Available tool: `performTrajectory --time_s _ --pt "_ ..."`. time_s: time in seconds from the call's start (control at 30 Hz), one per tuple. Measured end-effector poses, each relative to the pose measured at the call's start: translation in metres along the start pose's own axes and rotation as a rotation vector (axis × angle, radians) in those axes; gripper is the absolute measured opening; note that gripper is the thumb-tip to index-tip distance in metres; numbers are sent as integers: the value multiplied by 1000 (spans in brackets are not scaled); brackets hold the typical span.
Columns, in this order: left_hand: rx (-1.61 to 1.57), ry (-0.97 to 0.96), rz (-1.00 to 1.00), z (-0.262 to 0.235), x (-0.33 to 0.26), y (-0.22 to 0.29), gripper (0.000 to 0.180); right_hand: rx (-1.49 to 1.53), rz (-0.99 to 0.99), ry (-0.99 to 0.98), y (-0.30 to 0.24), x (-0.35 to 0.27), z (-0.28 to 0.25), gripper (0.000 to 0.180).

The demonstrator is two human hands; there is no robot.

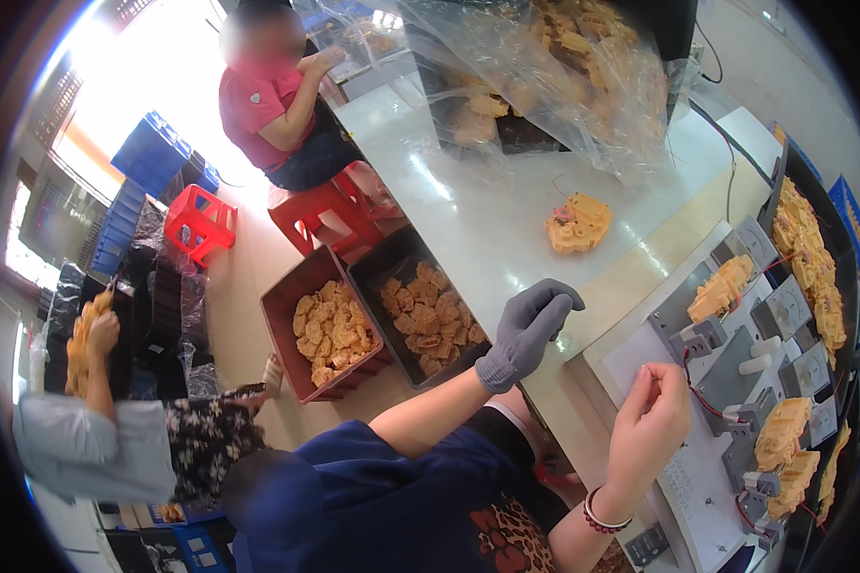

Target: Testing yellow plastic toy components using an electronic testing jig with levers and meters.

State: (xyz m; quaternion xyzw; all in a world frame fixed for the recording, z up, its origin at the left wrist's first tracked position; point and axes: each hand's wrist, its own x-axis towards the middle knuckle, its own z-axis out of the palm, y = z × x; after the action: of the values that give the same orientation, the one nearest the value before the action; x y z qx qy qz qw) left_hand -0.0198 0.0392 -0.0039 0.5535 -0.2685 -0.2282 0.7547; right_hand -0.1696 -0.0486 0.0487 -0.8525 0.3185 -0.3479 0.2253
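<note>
Yellow moulded part (583, 229): one, lying on your pale, glossy counter (506, 205), just beyond your left hand (526, 334). Left hand: grey-gloved, fingers curled together. Right hand (655, 406): bare, fingertips together, at your white-topped fixture (610, 361). Counter, far end: clear plastic sheeting (631, 134). Floor, your left: reddish crate (301, 275), black crate (387, 256), both holding yellowish parts (333, 329); red stools (306, 206).

Downward head-worn fisheye, near, apparently aslant.

Glare blows out the upper left; edges bend.
</note>
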Motion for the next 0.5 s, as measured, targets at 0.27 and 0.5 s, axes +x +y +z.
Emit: performTrajectory --time_s 0.27,0.5 --pt "-5 -13 6 1 -1 -1 20 -57 27 -6 -1 2 1 5" --pt "-8 -17 -29 1 -1 -1 20 -77 72 -43 -1 3 -2 6"
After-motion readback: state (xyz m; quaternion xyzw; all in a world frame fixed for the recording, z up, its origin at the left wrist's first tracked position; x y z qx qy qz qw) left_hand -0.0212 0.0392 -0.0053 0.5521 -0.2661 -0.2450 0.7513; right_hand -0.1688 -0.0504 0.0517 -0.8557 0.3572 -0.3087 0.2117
